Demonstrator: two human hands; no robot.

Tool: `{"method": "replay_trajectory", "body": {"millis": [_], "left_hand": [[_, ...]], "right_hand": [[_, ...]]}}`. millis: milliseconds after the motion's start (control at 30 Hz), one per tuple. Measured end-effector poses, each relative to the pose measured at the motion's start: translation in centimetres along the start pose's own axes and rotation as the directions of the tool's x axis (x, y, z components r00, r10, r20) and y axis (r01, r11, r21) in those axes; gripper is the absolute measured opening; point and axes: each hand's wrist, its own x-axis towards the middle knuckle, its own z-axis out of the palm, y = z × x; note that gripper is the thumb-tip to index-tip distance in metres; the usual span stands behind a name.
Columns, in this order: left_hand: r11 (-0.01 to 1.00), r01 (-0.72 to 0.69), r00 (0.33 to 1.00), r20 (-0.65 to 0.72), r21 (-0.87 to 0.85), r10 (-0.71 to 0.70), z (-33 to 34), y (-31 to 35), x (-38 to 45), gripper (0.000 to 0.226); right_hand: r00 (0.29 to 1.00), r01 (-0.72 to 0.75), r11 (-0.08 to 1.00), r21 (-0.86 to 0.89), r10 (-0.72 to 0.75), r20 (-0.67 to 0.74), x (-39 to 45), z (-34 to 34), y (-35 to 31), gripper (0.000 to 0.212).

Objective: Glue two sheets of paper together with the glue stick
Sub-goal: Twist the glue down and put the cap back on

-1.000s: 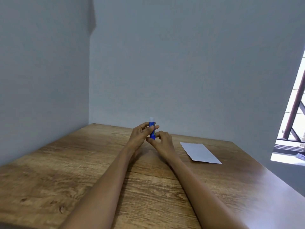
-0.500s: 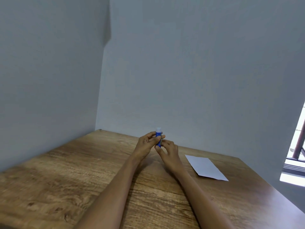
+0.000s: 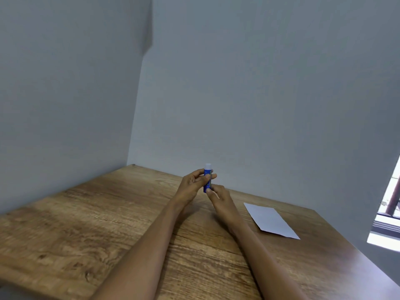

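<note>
A small blue glue stick (image 3: 207, 173) with a white top stands upright above the far middle of the wooden table (image 3: 86, 224). My left hand (image 3: 191, 188) grips its body with thumb and fingers. My right hand (image 3: 219, 199) pinches the stick's lower end from below. A white sheet of paper (image 3: 270, 219) lies flat on the table to the right of my hands, apart from them. I see only one sheet edge; whether a second sheet lies under it I cannot tell.
Grey walls close in the table at the left and the back. The table's right edge runs down toward the lower right. A bright window opening (image 3: 387, 217) with a railing shows at the far right.
The view has drifted slightly, so hands and paper sit a little lower and further right in the frame. Both hands have stayed on the glue stick, fingers shifting slightly at its base.
</note>
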Motion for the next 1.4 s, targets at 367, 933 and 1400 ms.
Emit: {"method": "replay_trajectory", "body": {"millis": [367,933,1400], "left_hand": [[0.999,0.014,0.998,0.056,0.039,-0.016,0.5,0.1,-0.3,0.021],[0.99,0.022,0.999,0.036,0.137,-0.027,0.5,0.3,-0.6,0.029],[0.994,0.044,0.999,0.005,0.1,-0.044,0.5,0.6,-0.8,0.025]], "right_hand": [[0.997,-0.082,0.997,0.012,0.082,0.014,0.1,0.0,0.6,0.018],[1.0,-0.005,1.0,0.031,0.006,-0.016,-0.1,-0.8,0.0,0.018],[0.999,-0.031,1.0,-0.002,0.031,0.033,0.1,-0.7,0.4,0.025]]}}
